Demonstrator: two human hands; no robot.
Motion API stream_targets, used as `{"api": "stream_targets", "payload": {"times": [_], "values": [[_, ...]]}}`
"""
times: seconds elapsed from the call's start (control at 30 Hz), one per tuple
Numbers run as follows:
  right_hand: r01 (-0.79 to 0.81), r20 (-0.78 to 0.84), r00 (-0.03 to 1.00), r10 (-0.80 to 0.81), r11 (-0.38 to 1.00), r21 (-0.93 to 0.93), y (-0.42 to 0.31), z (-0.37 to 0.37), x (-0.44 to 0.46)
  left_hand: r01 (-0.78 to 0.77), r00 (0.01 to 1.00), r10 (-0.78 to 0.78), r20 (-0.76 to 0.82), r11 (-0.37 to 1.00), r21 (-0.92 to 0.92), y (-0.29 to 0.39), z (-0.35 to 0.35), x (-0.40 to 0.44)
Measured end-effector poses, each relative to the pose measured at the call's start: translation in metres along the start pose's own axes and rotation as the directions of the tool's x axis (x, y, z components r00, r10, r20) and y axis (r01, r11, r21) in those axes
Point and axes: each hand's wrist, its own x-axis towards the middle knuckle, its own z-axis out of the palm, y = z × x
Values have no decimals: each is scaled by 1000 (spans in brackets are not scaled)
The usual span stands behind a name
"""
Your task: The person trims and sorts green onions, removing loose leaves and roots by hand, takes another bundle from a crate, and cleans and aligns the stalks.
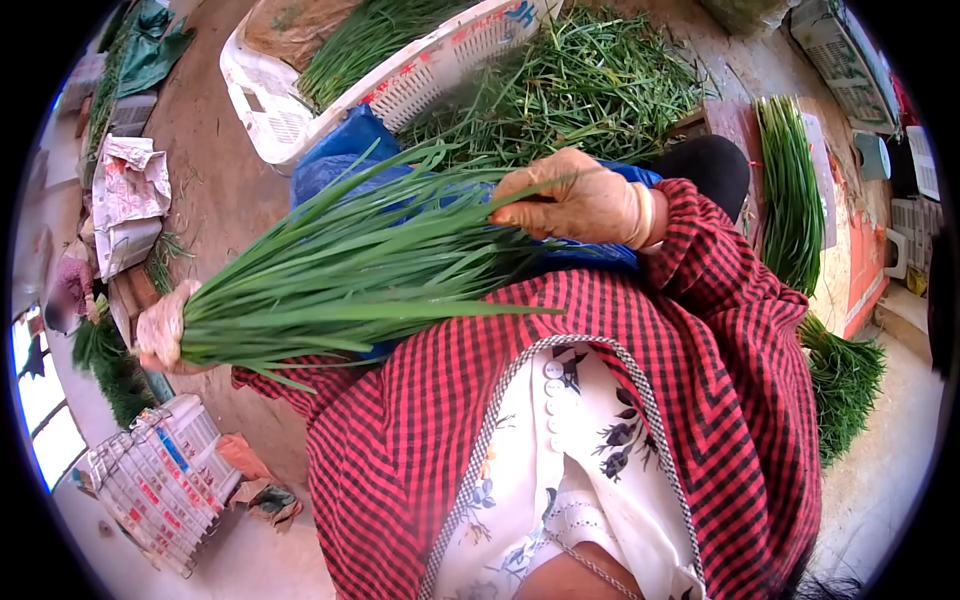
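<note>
A big bunch of long green leaves lies across the front of my body, above a blue cover on my lap. My left hand, in a pale glove, is wrapped round the bunch at its left end. At the bunch's right side, my gloved right hand pinches a few leaves between thumb and fingers. The leaves fan out from left to right, and some tips reach past my right hand.
A white basket with greens stands ahead, beside a heap of loose leaves. Bunches lie at the right. Stacked crates stand at the lower left. At the far left, another person's gloved hand is near greens.
</note>
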Motion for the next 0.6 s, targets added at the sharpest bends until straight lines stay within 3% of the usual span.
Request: {"api": "stream_targets", "payload": {"times": [0.1,0.13,0.17,0.2,0.23,0.27,0.3,0.33,0.37,0.4,0.47,0.5,0.6], "values": [[-8,-73,997,10,1000,25,-7,-13,-1,46,998,-47,-35,999,-21,7,-28,-17],[0,-163,987,16,995,96,-13,-16,-1,28,986,42,-160,910,413,18,-46,-30],[-43,-227,971,70,991,124,-18,-23,-2,66,957,175,-230,641,765,29,-64,-44],[-16,-285,957,57,989,146,-12,-32,1,146,919,326,-224,247,958,38,-83,-56],[19,-344,938,40,986,165,-4,-42,4,132,921,328,-210,242,961,44,-102,-66],[-41,-381,921,86,991,126,-2,-49,6,242,883,215,-418,555,796,49,-122,-75],[-2,-361,931,45,993,118,26,-57,8,331,821,32,-569,787,521,50,-138,-85],[-153,-303,940,156,988,34,27,-63,5,300,764,33,-645,867,399,42,-152,-101],[-300,-256,927,276,952,-58,29,-67,3,254,698,17,-716,929,269,32,-163,-116],[-296,-257,927,273,953,-56,32,-70,-2,255,700,17,-714,928,272,31,-176,-126],[-415,-338,880,333,886,-206,40,-72,-10,198,556,87,-827,952,233,27,-198,-143],[-413,-340,880,331,887,-206,41,-74,-12,167,474,116,-873,961,219,26,-208,-149],[-194,-323,922,214,977,92,35,-77,-13,17,197,144,-970,988,151,22,-206,-143]]}}
